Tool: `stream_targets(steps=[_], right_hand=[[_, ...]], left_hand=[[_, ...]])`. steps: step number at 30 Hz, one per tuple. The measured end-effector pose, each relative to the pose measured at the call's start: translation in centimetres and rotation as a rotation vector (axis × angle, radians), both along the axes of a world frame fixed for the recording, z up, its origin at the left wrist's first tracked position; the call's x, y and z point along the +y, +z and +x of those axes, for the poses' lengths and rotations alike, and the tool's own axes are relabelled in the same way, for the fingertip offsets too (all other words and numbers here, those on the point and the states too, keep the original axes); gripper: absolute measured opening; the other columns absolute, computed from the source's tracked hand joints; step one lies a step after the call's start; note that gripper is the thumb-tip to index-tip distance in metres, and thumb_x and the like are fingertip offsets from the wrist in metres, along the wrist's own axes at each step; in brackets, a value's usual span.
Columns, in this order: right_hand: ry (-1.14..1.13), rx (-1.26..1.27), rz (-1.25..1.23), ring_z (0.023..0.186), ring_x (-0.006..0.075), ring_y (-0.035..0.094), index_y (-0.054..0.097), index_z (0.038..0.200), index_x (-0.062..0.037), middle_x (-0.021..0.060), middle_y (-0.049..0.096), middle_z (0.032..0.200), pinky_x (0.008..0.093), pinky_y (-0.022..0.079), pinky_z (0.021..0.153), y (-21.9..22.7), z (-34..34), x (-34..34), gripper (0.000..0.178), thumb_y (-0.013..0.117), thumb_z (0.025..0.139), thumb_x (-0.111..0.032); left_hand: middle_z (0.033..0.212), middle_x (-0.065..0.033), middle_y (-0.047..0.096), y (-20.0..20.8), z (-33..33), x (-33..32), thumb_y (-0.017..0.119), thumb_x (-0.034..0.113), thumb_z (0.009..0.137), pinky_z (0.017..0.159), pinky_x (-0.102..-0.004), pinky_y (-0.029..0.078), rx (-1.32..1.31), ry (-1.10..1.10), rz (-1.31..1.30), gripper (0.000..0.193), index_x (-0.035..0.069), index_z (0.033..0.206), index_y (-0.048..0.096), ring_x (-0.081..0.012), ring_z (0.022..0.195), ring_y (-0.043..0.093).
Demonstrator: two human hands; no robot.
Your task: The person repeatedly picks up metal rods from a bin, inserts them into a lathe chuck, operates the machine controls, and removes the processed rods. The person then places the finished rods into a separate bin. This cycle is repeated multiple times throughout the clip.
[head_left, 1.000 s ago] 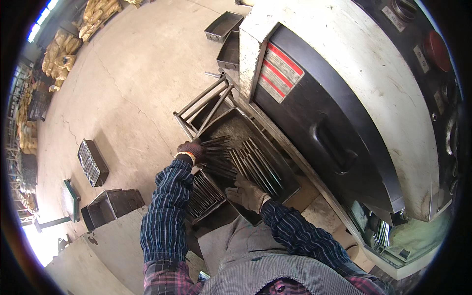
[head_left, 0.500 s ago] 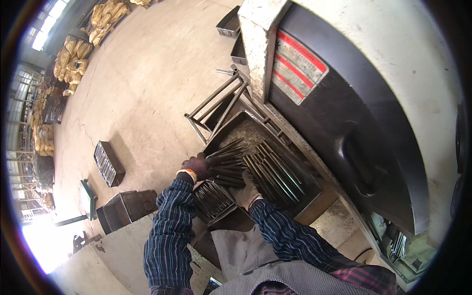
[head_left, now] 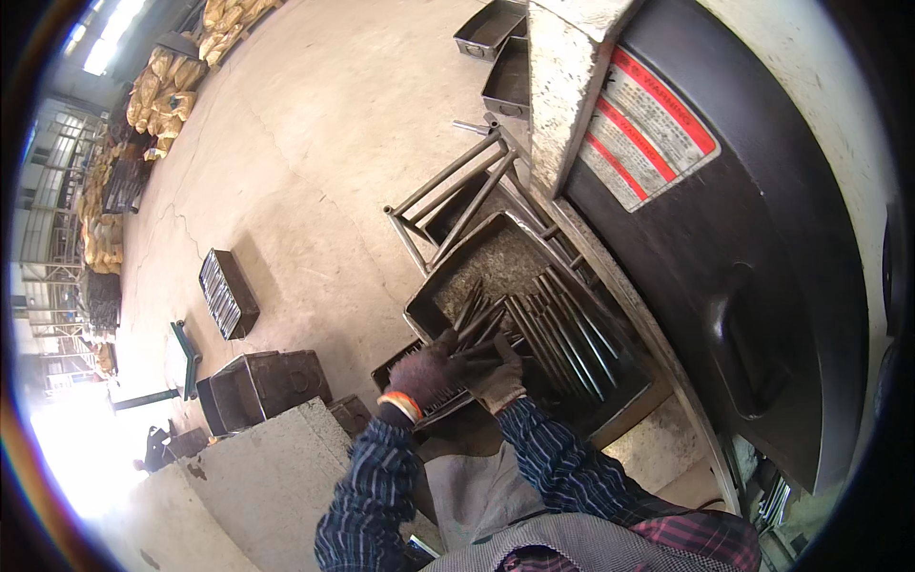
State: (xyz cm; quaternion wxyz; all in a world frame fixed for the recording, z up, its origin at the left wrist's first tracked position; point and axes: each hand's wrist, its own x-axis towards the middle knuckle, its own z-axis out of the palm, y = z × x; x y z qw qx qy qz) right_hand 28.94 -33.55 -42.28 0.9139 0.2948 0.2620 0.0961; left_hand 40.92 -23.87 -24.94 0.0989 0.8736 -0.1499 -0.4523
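My gloved left hand [head_left: 426, 374], slightly blurred, is closed on one end of a bundle of dark metal rods [head_left: 479, 351]. Gloved too, my right hand [head_left: 498, 379] grips the other side of the bundle, its thumb raised along the rods. Both hands are over the near left part of a large metal tray [head_left: 459, 272]. Longer, shinier rods [head_left: 562, 334] lie side by side in the tray, right of my hands. Partly under my left hand stands a smaller metal box [head_left: 389, 370] with more rods in it.
A tube frame [head_left: 448, 195] stands beyond the tray, with metal bins [head_left: 505, 81] farther back. To the right rises a dark machine cover [head_left: 705, 257] with a handle. On the left floor are a box of rods [head_left: 229, 296] and a dark bin [head_left: 276, 381].
My left hand has moved nearer the right hand and toward me, now over the smaller box. The rod bundle has come along with it. The whole view has shifted slightly.
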Motion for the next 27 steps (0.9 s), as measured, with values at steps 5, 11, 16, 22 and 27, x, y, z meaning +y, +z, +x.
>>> stream_targets(steps=[5, 11, 16, 22, 27], right_hand=[[0.115, 0.089, -0.246, 0.112, 0.0372, 0.067, 0.066, 0.127, -0.0073, 0.0171, 0.069, 0.125, 0.0568, 0.054, 0.100, -0.3, -1.6, -0.5, 0.044, 0.063, 0.098, -0.040], [0.247, 0.128, -0.403, 0.108, 0.0313, 0.069, 0.066, 0.126, -0.0091, 0.0149, 0.070, 0.122, 0.0513, 0.057, 0.096, 0.3, -2.3, -1.1, 0.041, 0.062, 0.099, -0.040], [0.174, 0.001, -0.567, 0.105, 0.0282, 0.070, 0.064, 0.128, -0.0045, 0.0131, 0.071, 0.119, 0.0418, 0.060, 0.093, 0.3, -1.7, -1.4, 0.047, 0.064, 0.099, -0.042], [0.374, -0.077, -0.552, 0.107, 0.0303, 0.070, 0.058, 0.135, -0.0028, 0.0170, 0.070, 0.121, 0.0444, 0.058, 0.098, 6.6, -1.2, -3.8, 0.049, 0.070, 0.096, -0.029], [0.498, -0.301, -0.431, 0.112, 0.0319, 0.068, 0.056, 0.138, -0.0017, 0.0180, 0.069, 0.123, 0.0460, 0.056, 0.101, 7.7, -3.7, -2.5, 0.055, 0.073, 0.092, -0.029]], left_hand=[[0.141, -0.0225, 0.059, 0.5, -5.6, 0.8, 0.056, 0.044, 0.099, 0.104, -0.0448, 0.049, -0.083, 0.236, -0.050, 0.058, 0.015, 0.149, 0.050, -0.0384, 0.126, 0.060], [0.137, -0.0178, 0.063, -0.3, -7.0, 1.4, 0.055, 0.047, 0.099, 0.102, -0.0446, 0.050, -0.077, 0.311, -0.156, 0.056, 0.014, 0.145, 0.054, -0.0374, 0.122, 0.062], [0.136, -0.0179, 0.057, 1.9, -10.8, -1.2, 0.063, 0.029, 0.093, 0.084, -0.0456, 0.057, -0.268, 0.263, -0.199, 0.050, 0.010, 0.139, 0.055, -0.0408, 0.105, 0.067], [0.130, -0.0191, 0.055, 3.5, -15.6, -1.9, 0.071, 0.020, 0.087, 0.074, -0.0467, 0.058, -0.656, 0.247, -0.363, 0.055, 0.000, 0.135, 0.052, -0.0397, 0.093, 0.067], [0.120, -0.0180, 0.060, 5.8, -19.0, 0.0, 0.072, 0.021, 0.086, 0.073, -0.0453, 0.058, -0.708, 0.468, -0.438, 0.048, 0.004, 0.129, 0.059, -0.0382, 0.090, 0.067]])
